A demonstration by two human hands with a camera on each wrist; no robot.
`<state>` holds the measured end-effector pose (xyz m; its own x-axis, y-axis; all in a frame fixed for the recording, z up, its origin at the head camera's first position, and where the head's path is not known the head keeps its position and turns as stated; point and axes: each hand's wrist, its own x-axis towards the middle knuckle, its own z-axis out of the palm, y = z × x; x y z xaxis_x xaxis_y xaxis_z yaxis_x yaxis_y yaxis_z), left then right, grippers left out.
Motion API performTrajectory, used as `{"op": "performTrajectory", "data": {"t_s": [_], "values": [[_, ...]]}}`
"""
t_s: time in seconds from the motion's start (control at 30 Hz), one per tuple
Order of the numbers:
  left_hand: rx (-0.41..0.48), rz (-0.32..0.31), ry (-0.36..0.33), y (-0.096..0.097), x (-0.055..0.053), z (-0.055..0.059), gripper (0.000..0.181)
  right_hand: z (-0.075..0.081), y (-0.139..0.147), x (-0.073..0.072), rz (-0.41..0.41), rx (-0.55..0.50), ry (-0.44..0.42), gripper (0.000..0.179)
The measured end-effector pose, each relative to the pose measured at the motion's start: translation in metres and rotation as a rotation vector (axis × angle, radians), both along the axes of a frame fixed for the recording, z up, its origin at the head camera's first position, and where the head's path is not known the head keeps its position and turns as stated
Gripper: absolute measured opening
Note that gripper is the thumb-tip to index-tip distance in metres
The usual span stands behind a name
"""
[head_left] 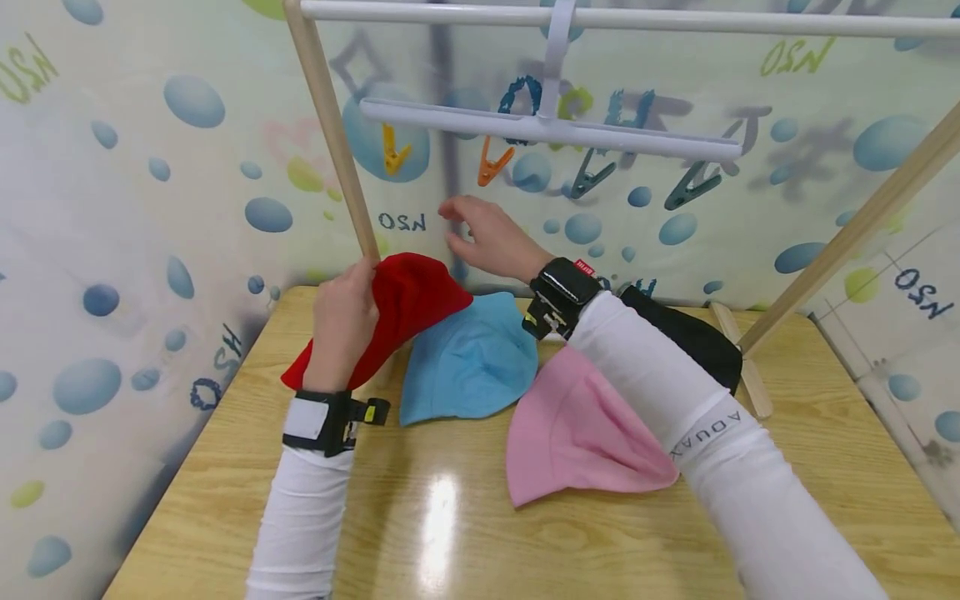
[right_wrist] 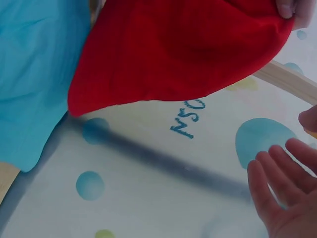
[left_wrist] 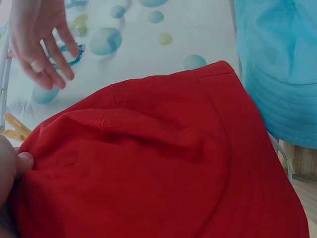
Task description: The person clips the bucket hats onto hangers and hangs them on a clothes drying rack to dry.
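Note:
My left hand [head_left: 343,321] pinches a red bucket hat [head_left: 412,292] by the top of its crown and holds it up near the left post of the rack. In the left wrist view the thumb presses on the red cloth [left_wrist: 148,163]. My right hand [head_left: 495,240] hangs in the air with its fingers loosely spread, holding nothing, below the yellow clip [head_left: 393,152] and the orange clip [head_left: 493,162]. These clips hang from a white hanger [head_left: 547,129]. Right of the red hat lies a light blue bucket hat [head_left: 472,358] on the table.
A pink hat [head_left: 585,433] and a black hat [head_left: 690,337] lie further right, partly behind my right arm. Two grey-green clips [head_left: 592,175] hang from the hanger's right half. The white rail [head_left: 750,23] spans wooden posts [head_left: 333,125] standing on the wooden table [head_left: 465,542].

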<state>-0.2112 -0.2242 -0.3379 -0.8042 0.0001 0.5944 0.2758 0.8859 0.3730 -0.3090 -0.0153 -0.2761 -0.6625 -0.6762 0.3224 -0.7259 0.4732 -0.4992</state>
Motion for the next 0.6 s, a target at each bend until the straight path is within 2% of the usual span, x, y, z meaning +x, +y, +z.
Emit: {"op": "performTrajectory", "data": {"t_s": [0.17,0.3,0.43,0.6], "values": [[0.012,-0.009,0.015,-0.001,-0.001,0.001,0.022,0.006,-0.01,-0.008,-0.002,-0.12,-0.04,0.044],[0.014,-0.015,0.023,0.001,-0.001,0.003,0.023,0.012,-0.018,-0.009,-0.006,-0.193,-0.088,0.057],[0.018,-0.034,0.034,0.003,0.001,0.007,0.022,0.016,-0.025,-0.009,0.032,-0.286,-0.221,0.064],[0.044,-0.061,0.039,0.006,0.003,0.013,0.018,0.024,-0.034,-0.008,0.101,-0.395,-0.385,0.056]]}}
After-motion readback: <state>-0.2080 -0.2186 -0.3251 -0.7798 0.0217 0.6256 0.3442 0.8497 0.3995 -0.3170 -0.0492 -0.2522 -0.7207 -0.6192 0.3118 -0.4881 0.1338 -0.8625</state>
